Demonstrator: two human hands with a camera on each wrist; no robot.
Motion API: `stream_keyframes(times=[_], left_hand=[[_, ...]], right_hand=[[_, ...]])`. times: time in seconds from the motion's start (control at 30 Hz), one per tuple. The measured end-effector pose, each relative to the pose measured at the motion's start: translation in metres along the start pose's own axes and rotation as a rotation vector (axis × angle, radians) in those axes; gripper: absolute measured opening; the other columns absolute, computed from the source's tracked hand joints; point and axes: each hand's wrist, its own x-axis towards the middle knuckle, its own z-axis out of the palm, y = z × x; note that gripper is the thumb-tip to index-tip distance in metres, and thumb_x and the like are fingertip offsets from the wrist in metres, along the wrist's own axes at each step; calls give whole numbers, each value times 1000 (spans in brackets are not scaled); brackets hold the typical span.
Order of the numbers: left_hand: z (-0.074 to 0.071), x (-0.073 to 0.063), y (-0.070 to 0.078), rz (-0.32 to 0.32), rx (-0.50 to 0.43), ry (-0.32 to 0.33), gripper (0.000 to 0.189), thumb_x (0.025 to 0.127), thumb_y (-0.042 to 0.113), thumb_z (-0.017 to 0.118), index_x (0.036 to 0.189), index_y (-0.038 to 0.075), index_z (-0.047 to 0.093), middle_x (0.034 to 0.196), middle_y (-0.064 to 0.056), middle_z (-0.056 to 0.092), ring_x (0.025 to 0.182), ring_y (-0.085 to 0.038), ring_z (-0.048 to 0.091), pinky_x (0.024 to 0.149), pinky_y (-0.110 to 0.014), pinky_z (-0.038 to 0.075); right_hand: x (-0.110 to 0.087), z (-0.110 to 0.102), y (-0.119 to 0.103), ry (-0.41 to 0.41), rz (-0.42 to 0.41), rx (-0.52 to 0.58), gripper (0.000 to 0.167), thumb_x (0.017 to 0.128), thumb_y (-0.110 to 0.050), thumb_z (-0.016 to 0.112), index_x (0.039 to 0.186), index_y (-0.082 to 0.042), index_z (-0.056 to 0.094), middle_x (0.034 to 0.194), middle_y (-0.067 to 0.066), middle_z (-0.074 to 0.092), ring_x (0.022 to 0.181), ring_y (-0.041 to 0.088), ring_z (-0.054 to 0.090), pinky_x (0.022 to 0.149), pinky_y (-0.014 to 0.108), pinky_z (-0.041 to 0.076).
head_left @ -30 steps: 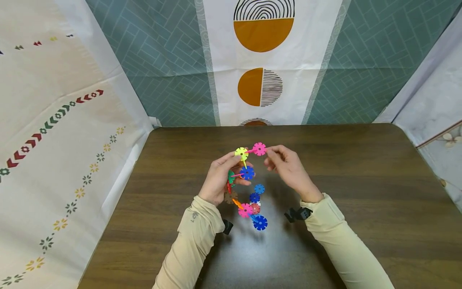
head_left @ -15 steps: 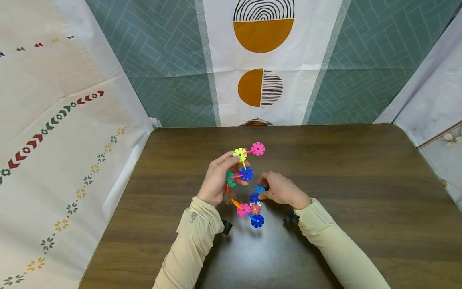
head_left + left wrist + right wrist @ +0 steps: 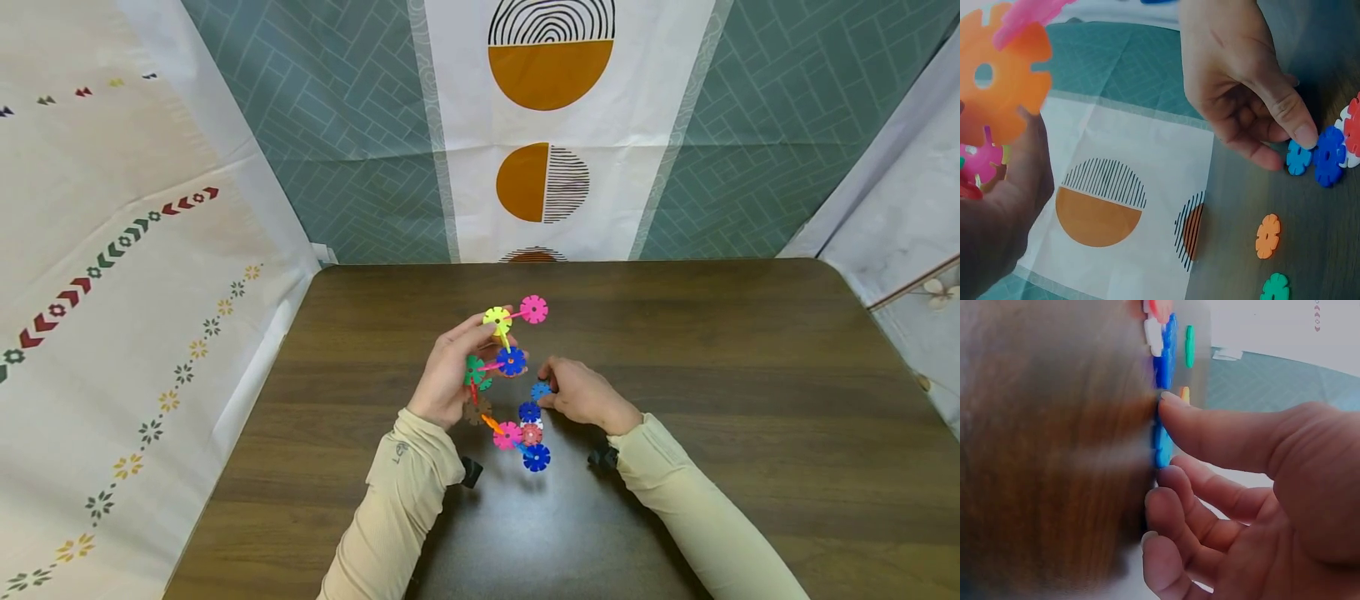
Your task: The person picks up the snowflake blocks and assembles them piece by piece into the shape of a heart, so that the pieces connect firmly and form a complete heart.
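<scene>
My left hand [image 3: 448, 367] holds up a chain of slotted plastic snowflake discs. A yellow disc [image 3: 497, 321] sits by its thumb, with a pink disc [image 3: 534, 309] at the chain's far end. Below hang a blue disc [image 3: 512, 362], a second pink disc [image 3: 507, 435] and a dark blue disc [image 3: 536, 458]. An orange disc [image 3: 1004, 75] looms close in the left wrist view. Down at the tabletop, my right hand [image 3: 585, 393] pinches a light blue disc [image 3: 1163, 440] by its edges between thumb and forefinger.
Beside the light blue disc lie a royal blue disc [image 3: 1330, 156], a red disc [image 3: 1354, 128] and a partly covered white one [image 3: 1349, 157]. A loose orange disc [image 3: 1267, 236] and green disc [image 3: 1275, 288] rest on the wooden table [image 3: 750, 400]. Patterned cloths hang around it.
My right hand has left the chain's far pink disc and come down to the table, where its fingers now grip the light blue disc. The left hand and chain have shifted slightly left.
</scene>
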Motion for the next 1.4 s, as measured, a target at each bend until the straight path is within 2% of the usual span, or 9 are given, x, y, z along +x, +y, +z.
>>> stream_keyframes(times=[0.2, 0.37, 0.63, 0.73, 0.83, 0.93, 1.07, 1.27, 1.4], left_hand=[[-1, -2, 3, 13, -67, -87, 45, 99, 26, 53, 140, 7, 50, 101, -10, 69, 91, -23, 70, 78, -32, 57], [-1, -3, 4, 5, -77, -103, 42, 99, 25, 53, 136, 4, 52, 100, -9, 69, 92, -23, 70, 82, -34, 56], [-3, -2, 4, 16, -50, -103, 38, 101, 26, 51, 134, 6, 54, 96, -9, 65, 95, -28, 70, 83, -39, 56], [-3, -2, 5, 17, -56, -95, 38, 101, 26, 50, 134, 6, 54, 95, -8, 66, 92, -26, 70, 74, -33, 58], [-3, -1, 5, 16, -37, -72, 37, 101, 27, 50, 132, 7, 56, 96, -8, 67, 89, -24, 69, 69, -28, 57], [-3, -1, 7, 10, -17, -70, 35, 100, 27, 51, 130, 10, 59, 100, -9, 67, 95, -28, 69, 78, -35, 57], [-2, -1, 8, 8, -9, -96, 33, 101, 24, 50, 130, 11, 59, 105, -11, 67, 102, -34, 67, 89, -45, 53], [-1, -1, 8, 15, 12, -105, 33, 101, 22, 50, 130, 10, 58, 103, -12, 67, 96, -31, 69, 85, -42, 55], [0, -1, 8, 20, -8, -115, 33, 101, 21, 49, 131, 9, 58, 98, -11, 67, 96, -31, 69, 84, -40, 56]], right_hand=[[0, -1, 4, 3, -1, 38, 28, 85, -20, 77, 102, -5, 59, 86, 5, 54, 73, 18, 51, 66, 32, 47], [-1, -6, 8, 30, -14, 153, 25, 88, -15, 73, 104, -4, 57, 82, 5, 54, 69, 18, 51, 62, 30, 46], [-13, -27, 2, 304, -147, 395, 17, 94, -26, 66, 102, -12, 61, 81, 4, 60, 70, 24, 55, 58, 31, 47], [-21, -37, -4, 388, -204, 500, 18, 96, -29, 62, 105, -13, 59, 85, 8, 63, 73, 26, 58, 60, 30, 48], [-29, -46, -12, 467, -270, 606, 20, 96, -25, 62, 109, -10, 59, 89, 12, 64, 77, 26, 61, 64, 27, 51], [-35, -51, -19, 534, -336, 680, 18, 96, -16, 62, 110, -5, 59, 90, 13, 65, 80, 27, 62, 66, 24, 51], [-42, -57, -31, 592, -368, 680, 15, 93, -8, 65, 107, -3, 61, 88, 12, 67, 79, 30, 62, 65, 22, 48], [-58, -68, -54, 637, -379, 627, 12, 91, -3, 67, 101, 2, 64, 88, 14, 67, 77, 23, 61, 66, 23, 49], [-61, -70, -58, 653, -368, 605, 12, 91, -4, 67, 101, 0, 66, 89, 12, 68, 79, 21, 61, 67, 22, 49]])
